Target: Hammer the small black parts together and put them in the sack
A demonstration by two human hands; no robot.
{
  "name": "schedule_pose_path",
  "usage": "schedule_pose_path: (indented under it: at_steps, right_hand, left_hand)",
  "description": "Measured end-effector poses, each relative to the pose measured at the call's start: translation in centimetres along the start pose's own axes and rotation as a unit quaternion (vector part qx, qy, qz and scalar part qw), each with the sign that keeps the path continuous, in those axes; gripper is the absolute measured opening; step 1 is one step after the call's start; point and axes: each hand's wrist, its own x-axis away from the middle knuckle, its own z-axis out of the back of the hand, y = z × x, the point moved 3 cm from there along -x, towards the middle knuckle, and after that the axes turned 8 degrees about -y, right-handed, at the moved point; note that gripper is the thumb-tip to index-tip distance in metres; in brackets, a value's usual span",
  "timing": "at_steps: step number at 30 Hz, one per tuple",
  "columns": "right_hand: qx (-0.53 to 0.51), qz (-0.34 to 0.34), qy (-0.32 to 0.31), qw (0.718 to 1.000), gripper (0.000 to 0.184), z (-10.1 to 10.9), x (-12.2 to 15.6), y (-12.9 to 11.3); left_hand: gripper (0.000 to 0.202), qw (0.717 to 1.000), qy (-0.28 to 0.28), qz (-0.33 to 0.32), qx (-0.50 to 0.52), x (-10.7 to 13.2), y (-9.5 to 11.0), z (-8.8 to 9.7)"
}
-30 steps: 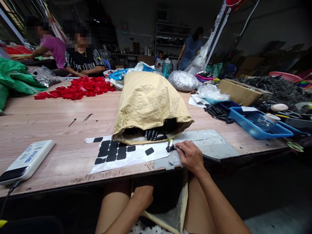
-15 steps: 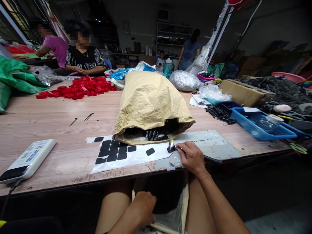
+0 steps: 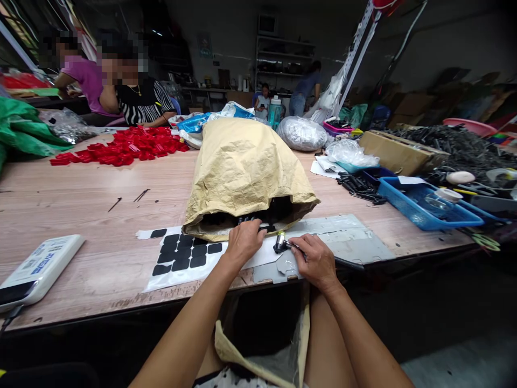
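Observation:
At the mouth of a tan paper sack (image 3: 246, 161), my left hand (image 3: 245, 241) has its fingers closed at a slim black plastic part (image 3: 266, 228). More black parts show dimly inside the sack, partly hidden by that hand. My right hand (image 3: 316, 258) grips the thin handle of a small hammer (image 3: 279, 242), whose head is black and silver with a yellow-green end. The hammer's head is over a white backing sheet (image 3: 161, 281) bearing several black rounded-square stickers (image 3: 181, 253). Below the table edge, an open paper sack (image 3: 304, 334) sits between my legs.
A white power bank (image 3: 44, 269) with a cable lies at left. Red plastic pieces (image 3: 129, 144) are heaped behind it. To the right are a blue tray (image 3: 420, 207), loose black parts (image 3: 359, 187) and a cardboard box (image 3: 398, 152). Two people (image 3: 139, 105) sit across the table.
My left hand has risen from the lap sack to the mouth of the tan sack on the table. My right hand still holds the hammer in nearly the same place.

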Motion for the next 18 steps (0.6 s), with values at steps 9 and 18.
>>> schedule_pose_path:
  at_steps: [9,18]
  right_hand:
    - [0.001,0.001,0.004,1.0,0.021,0.0,0.0,0.0]
    - [0.005,0.007,0.0,1.0,0.022,-0.2,0.1,0.4]
  left_hand:
    - [0.018,0.994,0.086,-0.053,0.031,3.1,-1.5,0.0]
    - [0.013,0.978,0.019,-0.121,0.168,6.7,-4.7,-1.6]
